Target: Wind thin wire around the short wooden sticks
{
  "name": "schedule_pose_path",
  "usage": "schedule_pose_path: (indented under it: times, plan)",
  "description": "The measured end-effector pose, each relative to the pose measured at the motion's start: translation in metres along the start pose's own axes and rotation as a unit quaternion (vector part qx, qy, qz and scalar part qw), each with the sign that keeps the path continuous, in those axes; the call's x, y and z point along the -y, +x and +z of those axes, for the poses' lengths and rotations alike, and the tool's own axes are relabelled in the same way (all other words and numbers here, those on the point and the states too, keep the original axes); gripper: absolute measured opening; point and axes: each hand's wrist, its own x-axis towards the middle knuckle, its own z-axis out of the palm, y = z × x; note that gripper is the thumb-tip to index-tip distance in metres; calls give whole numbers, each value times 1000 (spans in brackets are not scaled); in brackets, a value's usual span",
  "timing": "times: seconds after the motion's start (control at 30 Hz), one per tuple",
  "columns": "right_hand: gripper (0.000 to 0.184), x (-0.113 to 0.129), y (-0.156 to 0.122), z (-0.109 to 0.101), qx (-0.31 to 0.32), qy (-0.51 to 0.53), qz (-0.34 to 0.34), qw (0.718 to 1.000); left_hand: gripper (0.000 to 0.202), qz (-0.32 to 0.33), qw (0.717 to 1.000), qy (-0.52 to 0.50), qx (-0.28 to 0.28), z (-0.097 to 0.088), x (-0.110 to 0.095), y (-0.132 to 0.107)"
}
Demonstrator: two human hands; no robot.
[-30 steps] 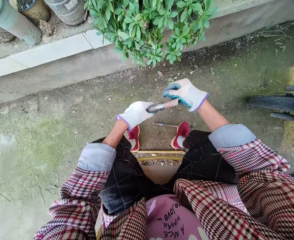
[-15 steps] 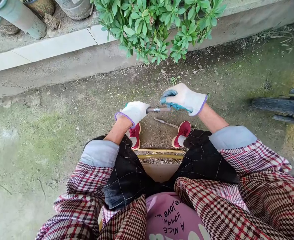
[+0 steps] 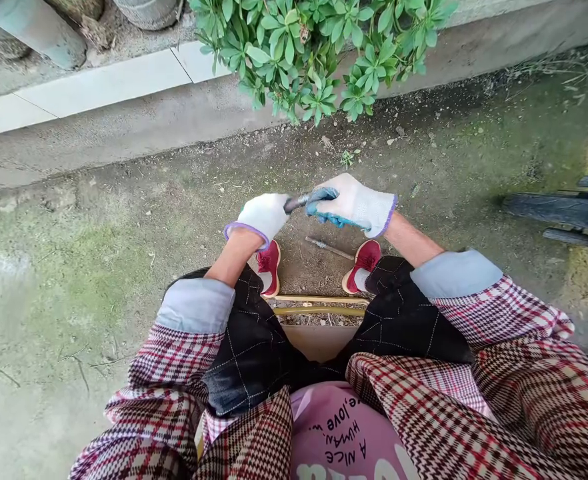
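Both of my hands wear white gloves with blue-green palms and purple cuffs. My left hand is closed around one end of a short dark rod that has a silvery, ridged band at its middle. Around the other end of this rod wrap the fingers of my right hand, hiding that end. Below the hands, a second thin rod with a similar silvery band lies on the ground between my red shoes.
A leafy green bush hangs over a low concrete wall ahead. Pots and a grey pipe stand on the ledge at upper left. A dark wheel is at right. Yellowish bars lie just before my seat.
My right hand has moved left and closed on the free end of the rod. The rod has tilted, its right end now higher, and my left hand has shifted slightly up.
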Motion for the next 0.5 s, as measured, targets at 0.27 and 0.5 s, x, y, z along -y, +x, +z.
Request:
schedule_pose_path:
  times: [0.27, 0.5]
  plan:
    - [15, -23, 12, -35, -164, 4, 27, 986, 26, 108, 976, -173, 76, -2, -21, -12]
    - [12, -4, 2, -4, -27, -86, -16, 996, 27, 4, 969, -245, -33, -12, -12, -5]
